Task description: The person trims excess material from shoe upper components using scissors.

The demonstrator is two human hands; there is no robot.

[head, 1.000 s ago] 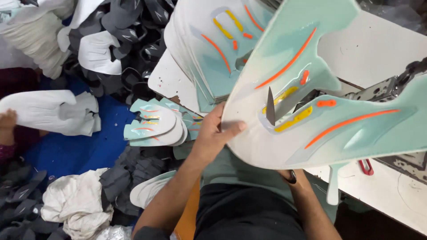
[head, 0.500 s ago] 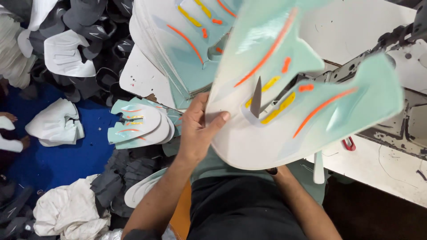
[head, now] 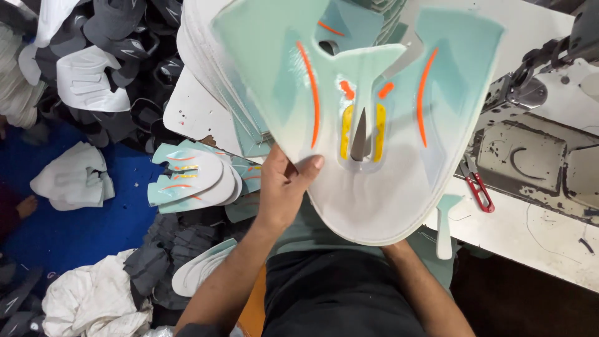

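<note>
White tabletop point(head: 536, 231) carries a sewing machine point(head: 549, 125). Above its near edge, the mint shoe upper point(head: 368, 125) is held flat, long axis running away from the body. Left hand point(head: 284, 187) pinches its near-left rim; right hand hidden beneath, grip undeterminable.

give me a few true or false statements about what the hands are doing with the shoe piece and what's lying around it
1. The left hand grips the mint and white shoe upper piece at its lower left edge. True.
2. The right hand is in full view on top of the piece. False: it is hidden behind the piece, only the forearm shows.
3. Red-handled snips lie on the white worktable, right of the piece. True.
4. The piece bears blue stripes. False: its stripes are orange and yellow.
5. A small pile of similar mint pieces lies left of the left hand. True.
</note>
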